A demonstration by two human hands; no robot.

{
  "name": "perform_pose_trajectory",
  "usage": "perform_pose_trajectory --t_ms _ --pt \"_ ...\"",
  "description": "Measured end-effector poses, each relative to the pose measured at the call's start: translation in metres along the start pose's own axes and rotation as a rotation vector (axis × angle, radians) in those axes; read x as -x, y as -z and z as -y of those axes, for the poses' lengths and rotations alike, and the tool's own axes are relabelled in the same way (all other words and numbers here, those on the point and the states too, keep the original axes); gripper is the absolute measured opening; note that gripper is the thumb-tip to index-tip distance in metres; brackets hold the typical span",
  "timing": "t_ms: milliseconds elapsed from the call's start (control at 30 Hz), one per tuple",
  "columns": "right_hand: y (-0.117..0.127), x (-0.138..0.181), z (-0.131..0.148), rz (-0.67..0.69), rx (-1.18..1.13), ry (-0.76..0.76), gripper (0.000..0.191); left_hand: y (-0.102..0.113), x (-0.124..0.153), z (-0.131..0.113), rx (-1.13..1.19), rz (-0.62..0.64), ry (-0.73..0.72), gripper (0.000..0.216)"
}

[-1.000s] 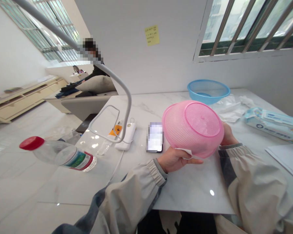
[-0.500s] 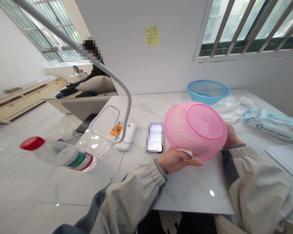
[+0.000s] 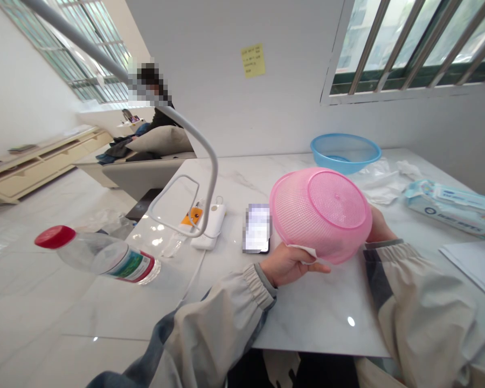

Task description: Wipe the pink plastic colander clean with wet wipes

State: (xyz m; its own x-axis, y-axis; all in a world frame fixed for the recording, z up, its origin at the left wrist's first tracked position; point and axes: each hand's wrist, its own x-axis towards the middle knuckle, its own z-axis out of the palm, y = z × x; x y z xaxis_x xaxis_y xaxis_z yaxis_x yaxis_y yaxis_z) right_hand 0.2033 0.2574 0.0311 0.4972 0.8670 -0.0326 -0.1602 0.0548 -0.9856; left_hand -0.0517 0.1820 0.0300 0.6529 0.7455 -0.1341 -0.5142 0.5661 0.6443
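Pink mesh basket [image 3: 295, 207] tilted over a white marbled table [image 3: 311, 318]

Both hands are at the basket, which is near the middle of the table, its flat round base turned up and toward the wearer. The left hand [image 3: 285, 265] grips the near rim, thumb on the outside, one finger stretched out beneath; a white wipe [image 3: 307, 252] shows between the thumb and the pink plastic. On the far right side, the right hand [image 3: 380, 225] reaches behind the basket, so its fingers are hidden and I cannot tell whether they are closed on it.

Just left of the basket lies a phone [image 3: 257, 229] with a lit, blurred screen. Farther left are a white device [image 3: 210, 226], an orange tag [image 3: 191, 215] with a cartoon face, a grey bent tube [image 3: 213, 172] and a clear bottle [image 3: 117, 261] with a red cap.

Behind the basket sits a blue basin [image 3: 347, 165]. Crumpled white material [image 3: 382, 188] lies near it, with a light-blue pack [image 3: 450, 207] and white paper [image 3: 475, 264] to the right. A yellow note [image 3: 253, 60] is stuck to the wall. Beyond, a person [image 3: 161, 119] in dark clothing sits by a beige cushion [image 3: 161, 141].
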Motion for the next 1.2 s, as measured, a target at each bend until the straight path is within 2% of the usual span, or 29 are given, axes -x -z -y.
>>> perform_pose_trajectory --t_ms 133,267,400,533,667,800,1033,1200 --pt "-0.015 0.013 0.006 0.14 -0.126 -0.116 0.014 -0.001 -0.004 0.001 -0.03 -0.012 -0.078 0.053" --pt "-0.025 0.021 0.009 0.175 -0.136 -0.178 0.014 -0.003 -0.007 0.0 -0.044 -0.035 -0.123 0.051" --pt "-0.024 0.021 0.006 0.152 -0.131 -0.108 0.018 -0.003 -0.007 0.0 -0.043 -0.041 -0.114 0.053" --pt "-0.018 0.017 0.0 0.073 -0.122 -0.085 0.026 -0.002 -0.007 0.001 -0.05 -0.04 -0.079 0.051" --pt "-0.016 0.016 0.001 0.019 -0.067 -0.08 0.025 -0.003 -0.006 0.002 -0.061 -0.028 -0.059 0.046" --pt "-0.019 0.018 0.007 -0.051 -0.023 -0.077 0.023 -0.006 -0.005 0.002 -0.057 -0.011 -0.063 0.05" --pt "-0.01 0.017 0.01 0.022 0.097 -0.086 0.021 -0.008 -0.002 0.002 -0.06 0.008 -0.017 0.043" --pt "0.002 0.007 0.005 0.0 0.163 -0.098 0.023 -0.006 -0.001 0.002 -0.04 0.0 0.036 0.045"
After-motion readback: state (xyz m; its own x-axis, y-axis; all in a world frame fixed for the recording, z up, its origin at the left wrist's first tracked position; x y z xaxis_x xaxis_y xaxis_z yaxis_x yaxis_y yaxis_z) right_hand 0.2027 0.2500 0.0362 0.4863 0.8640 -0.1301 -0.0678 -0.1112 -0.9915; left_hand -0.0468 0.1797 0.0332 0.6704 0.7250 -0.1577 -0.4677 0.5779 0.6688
